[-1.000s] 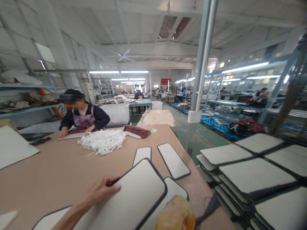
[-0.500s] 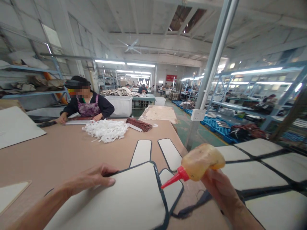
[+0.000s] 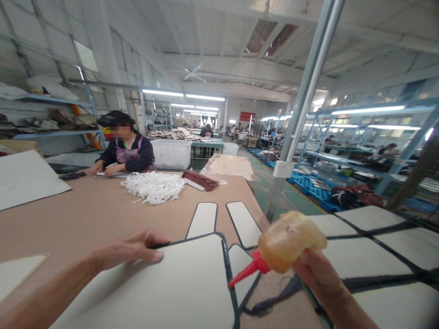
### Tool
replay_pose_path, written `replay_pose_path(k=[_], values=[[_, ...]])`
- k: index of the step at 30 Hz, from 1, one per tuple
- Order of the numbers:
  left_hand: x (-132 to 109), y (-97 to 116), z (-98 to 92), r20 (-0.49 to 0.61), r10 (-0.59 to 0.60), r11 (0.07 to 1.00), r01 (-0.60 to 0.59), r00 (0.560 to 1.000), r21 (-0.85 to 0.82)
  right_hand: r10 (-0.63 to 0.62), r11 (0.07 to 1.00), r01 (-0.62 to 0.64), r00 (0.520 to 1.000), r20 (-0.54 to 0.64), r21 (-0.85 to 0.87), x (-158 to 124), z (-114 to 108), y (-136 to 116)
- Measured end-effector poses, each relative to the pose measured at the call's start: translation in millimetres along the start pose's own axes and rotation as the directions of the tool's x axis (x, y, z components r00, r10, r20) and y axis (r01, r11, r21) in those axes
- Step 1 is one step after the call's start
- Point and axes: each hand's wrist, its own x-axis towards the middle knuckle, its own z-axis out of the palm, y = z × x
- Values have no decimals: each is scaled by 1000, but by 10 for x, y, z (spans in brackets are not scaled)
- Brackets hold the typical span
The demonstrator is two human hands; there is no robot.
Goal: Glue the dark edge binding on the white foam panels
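Observation:
My left hand grips the upper edge of a large cream panel with a dark border, thumb on its face and fingers behind. In my right hand is a squeeze glue bottle, yellowish and translucent, tilted down to the left. Its red nozzle meets the panel's dark right border, where a wet, shiny line shows above the tip. Partly behind the large panel lies a smaller dark-edged panel. Two narrow cream panels rest flat beyond it.
A pile of white strips and a brown bundle lie across the brown table. A co-worker sits at the far left. More dark-edged panels are laid out at right, beside a metal post.
The nozzle tip has moved down along the panel's right border, with the wet line now longer above it. The co-worker's hands have come closer together. The view has shifted slightly.

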Motion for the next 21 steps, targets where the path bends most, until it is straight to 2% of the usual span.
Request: replay_pose_path(k=[3, 6, 13, 17, 21], values=[[-8, -29, -21, -49, -27, 996, 23, 998, -92, 26, 1000, -26, 1000, 14, -7, -40, -6, -13], [-1, -36, -44, -85, -44, 994, 35, 995, -104, 28, 1000, -28, 1000, -1, 1, -50, 44, -47], [-28, 94, -30, -19, -12, 994, 9, 1000, -113, 43, 998, -44, 999, 19, 49, 3, 37, -57], [-42, 61, -33, -18, -1, 991, -1, 1000, -135, 75, 993, -77, 997, 23, 94, -17, -1, -7], [-28, 21, -25, -14, -10, 987, 8, 1000, -162, 82, 990, -82, 997, 8, 113, -37, 57, -18]])
